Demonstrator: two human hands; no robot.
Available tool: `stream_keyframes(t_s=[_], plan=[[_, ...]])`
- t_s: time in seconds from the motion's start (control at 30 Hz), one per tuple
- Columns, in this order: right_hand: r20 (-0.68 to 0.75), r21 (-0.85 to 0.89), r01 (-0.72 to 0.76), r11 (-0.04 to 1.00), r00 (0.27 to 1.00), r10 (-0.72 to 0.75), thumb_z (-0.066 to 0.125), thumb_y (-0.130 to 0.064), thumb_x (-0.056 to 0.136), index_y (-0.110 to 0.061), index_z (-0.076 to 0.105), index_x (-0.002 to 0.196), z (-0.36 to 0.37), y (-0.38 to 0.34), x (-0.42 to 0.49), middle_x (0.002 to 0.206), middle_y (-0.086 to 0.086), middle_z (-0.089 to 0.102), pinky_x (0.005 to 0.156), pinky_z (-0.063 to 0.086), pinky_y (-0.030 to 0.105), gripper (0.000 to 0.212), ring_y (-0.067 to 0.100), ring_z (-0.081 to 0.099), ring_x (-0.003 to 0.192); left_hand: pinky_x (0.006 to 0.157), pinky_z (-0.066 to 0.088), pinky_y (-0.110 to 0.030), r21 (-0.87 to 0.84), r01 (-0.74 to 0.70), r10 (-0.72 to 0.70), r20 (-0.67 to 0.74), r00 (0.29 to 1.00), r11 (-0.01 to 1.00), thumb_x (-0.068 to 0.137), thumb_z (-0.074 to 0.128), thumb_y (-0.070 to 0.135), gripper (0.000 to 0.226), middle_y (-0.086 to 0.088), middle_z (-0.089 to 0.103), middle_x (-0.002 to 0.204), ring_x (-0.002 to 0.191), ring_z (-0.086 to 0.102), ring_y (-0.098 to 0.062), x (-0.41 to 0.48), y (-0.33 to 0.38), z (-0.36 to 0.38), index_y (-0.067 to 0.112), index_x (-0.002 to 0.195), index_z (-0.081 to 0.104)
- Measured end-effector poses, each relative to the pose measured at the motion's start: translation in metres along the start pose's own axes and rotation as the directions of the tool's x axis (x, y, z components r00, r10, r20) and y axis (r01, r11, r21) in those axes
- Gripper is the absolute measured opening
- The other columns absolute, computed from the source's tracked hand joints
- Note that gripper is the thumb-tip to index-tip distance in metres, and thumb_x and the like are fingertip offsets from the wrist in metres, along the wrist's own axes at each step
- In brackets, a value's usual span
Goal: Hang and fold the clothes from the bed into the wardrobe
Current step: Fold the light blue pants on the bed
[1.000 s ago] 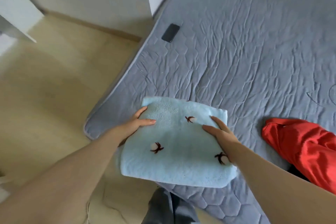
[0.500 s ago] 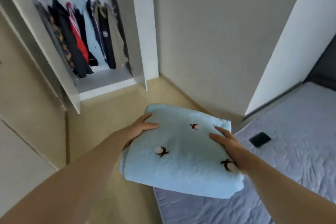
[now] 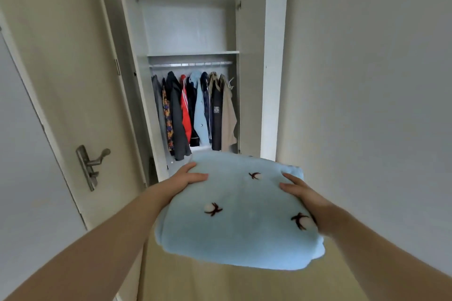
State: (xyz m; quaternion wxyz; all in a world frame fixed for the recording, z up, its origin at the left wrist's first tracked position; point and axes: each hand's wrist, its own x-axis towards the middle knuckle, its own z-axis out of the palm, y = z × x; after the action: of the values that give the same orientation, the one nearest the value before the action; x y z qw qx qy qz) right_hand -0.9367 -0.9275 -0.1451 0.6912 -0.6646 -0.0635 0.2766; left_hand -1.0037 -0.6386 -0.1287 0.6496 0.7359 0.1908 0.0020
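Now the view faces the wardrobe head-on, where half a second ago it stood off to the upper left with a corner of the bed at the lower right. A second ago the folded fleece lay flat on the quilted bed cover. It is now carried in the air above the pale wood floor, in front of the open wardrobe and below its hanging space. The grip matches the earlier frames. The left hand clasps the fleece's left edge with the thumb lying across the top. The right hand holds the right edge the same way, its fingers under the cloth and hidden.

The fleece is light blue, thick and soft, folded into a rounded rectangular bundle with puffy edges. Small white tufts with dark brown sprigs dot its top.

Inside the wardrobe, hanging clothes crowd a metal rail: grey, dark, red, pale blue and tan garments, one with a floral print. A flat white shelf sits just above the rail. The wardrobe's panels are smooth and matte. At left stands a room door with a brushed-metal lever handle.
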Motion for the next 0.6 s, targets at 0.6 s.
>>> stream_keyframes(t_s=[0.6], plan=[[0.313, 0.016, 0.248, 0.969, 0.919, -0.241, 0.065, -0.024, 0.082, -0.03, 0.043, 0.135, 0.055, -0.21, 0.343, 0.113, 0.009, 0.065, 0.066, 0.053, 0.032, 0.058, 0.027, 0.068, 0.09, 0.088, 0.043, -0.035, -0.023, -0.119, 0.109, -0.26, 0.96, 0.993, 0.085, 0.061, 0.03, 0.07, -0.008, 0.042, 0.141, 0.106, 0.053, -0.024, 0.258, 0.145, -0.14, 0.02, 0.145, 0.026]])
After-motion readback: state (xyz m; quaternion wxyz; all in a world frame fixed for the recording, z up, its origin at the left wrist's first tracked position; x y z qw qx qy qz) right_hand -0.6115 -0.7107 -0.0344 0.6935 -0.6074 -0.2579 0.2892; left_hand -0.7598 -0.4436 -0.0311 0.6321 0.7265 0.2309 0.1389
